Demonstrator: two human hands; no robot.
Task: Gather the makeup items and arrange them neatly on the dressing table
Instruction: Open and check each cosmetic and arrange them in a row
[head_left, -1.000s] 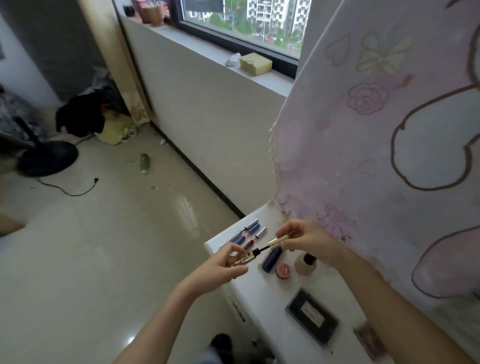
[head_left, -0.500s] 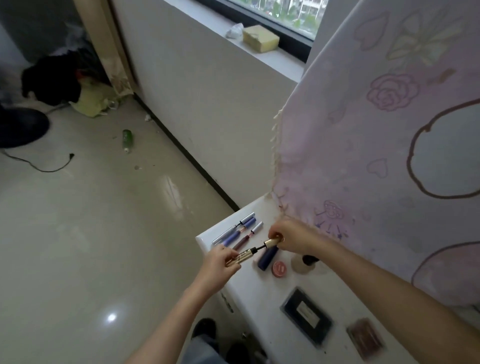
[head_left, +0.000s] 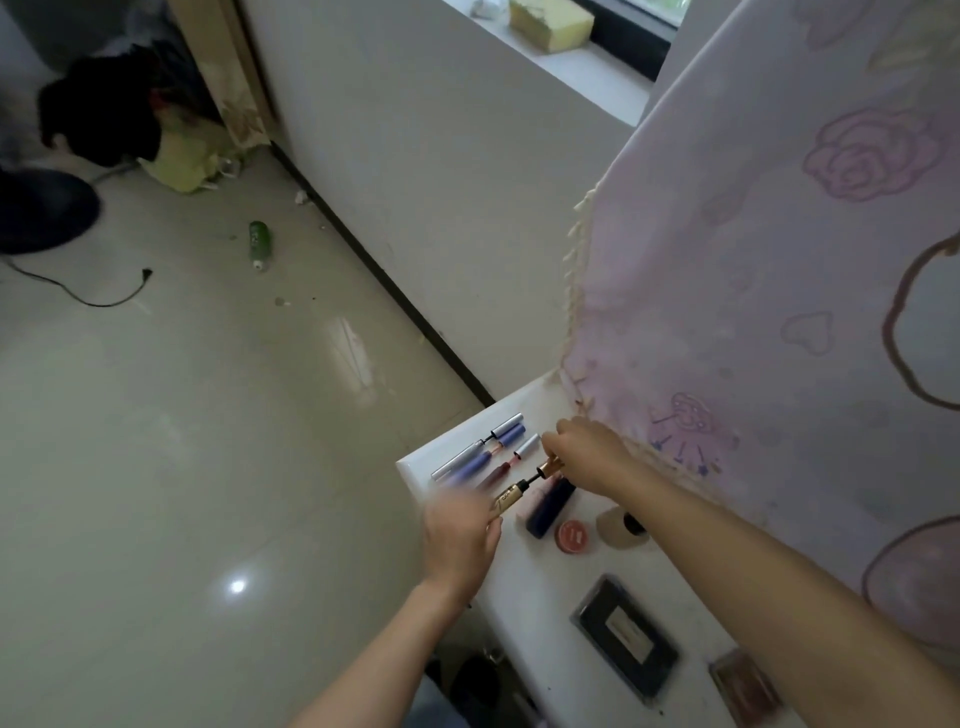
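Observation:
A gold mascara tube (head_left: 511, 492) is pinched at its lower end by my left hand (head_left: 460, 535). Its gold cap (head_left: 549, 467), joined to the tube by a thin black wand, is gripped by my right hand (head_left: 587, 454). Both hover low over the far corner of the white dressing table (head_left: 524, 613). Just beyond lie three silver, blue and dark red tubes (head_left: 485, 454) in a row. A dark blue tube (head_left: 550, 506), a round pink pot (head_left: 571, 536) and a beige bottle with a black cap (head_left: 621, 527) sit beside my right wrist.
A black compact (head_left: 626, 639) and a brown palette (head_left: 745, 686) lie nearer on the table. A pink patterned cloth (head_left: 779, 312) hangs along the table's right side. On the floor lie a green bottle (head_left: 260, 244), a black cable and a fan base.
Both hands have sunk closer to the table's corner with the mascara, next to the row of tubes. My view has tilted downward and drawn nearer.

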